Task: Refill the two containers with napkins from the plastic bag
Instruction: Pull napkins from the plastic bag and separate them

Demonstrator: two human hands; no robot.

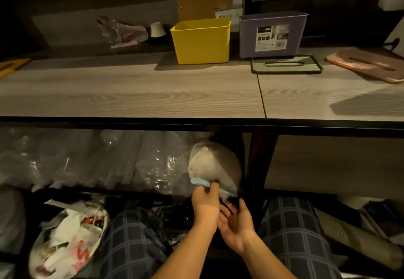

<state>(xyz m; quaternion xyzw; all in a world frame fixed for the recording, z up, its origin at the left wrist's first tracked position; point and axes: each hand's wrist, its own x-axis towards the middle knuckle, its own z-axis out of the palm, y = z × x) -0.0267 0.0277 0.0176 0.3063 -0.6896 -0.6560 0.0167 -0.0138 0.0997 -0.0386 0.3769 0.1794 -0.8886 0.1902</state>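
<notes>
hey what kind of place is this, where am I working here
Probably a storage or supply corner of a small eatery or home: a wood-grain counter, yellow and purple containers, bagged plastic cups beneath, a rubbish bag.

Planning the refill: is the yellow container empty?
Looks empty: the yellow container stands upright on the table, with only bare yellow inner wall visible; its bottom is hidden.

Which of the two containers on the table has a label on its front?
The purple container, right of the plain yellow container; only it has a printed label.

Two containers, one yellow (201, 41) and one purple (272, 35), two lids (286, 64), two hands (205, 204), perhaps one napkin bag (215, 165).
</notes>
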